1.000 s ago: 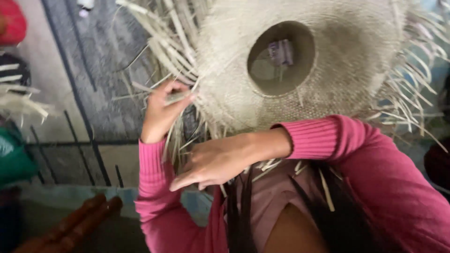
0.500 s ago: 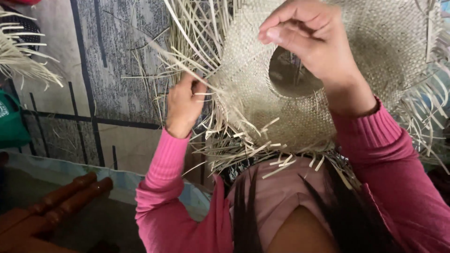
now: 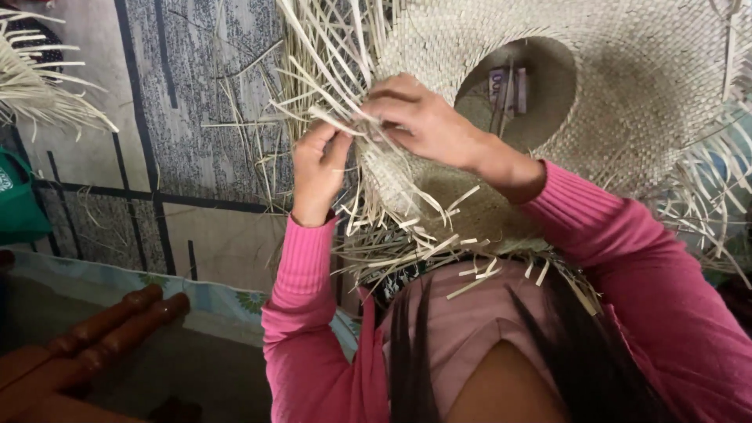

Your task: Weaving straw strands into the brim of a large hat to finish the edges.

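Where fingers [image 3: 337, 145] meet, straw strands [image 3: 329, 117] (loose) lie pinched.

the grey patterned floor [image 3: 196, 102] carries loose straw strands [image 3: 251, 149] just left of the woven hat [image 3: 627, 102].

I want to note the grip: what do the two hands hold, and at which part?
Both the left hand and the right hand pinch loose straw strips at the unfinished edge of the woven hat.

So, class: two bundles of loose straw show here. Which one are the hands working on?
The loose strands fringing the woven straw hat, where the left hand and right hand meet. The other bundle lies untouched at the far left edge.
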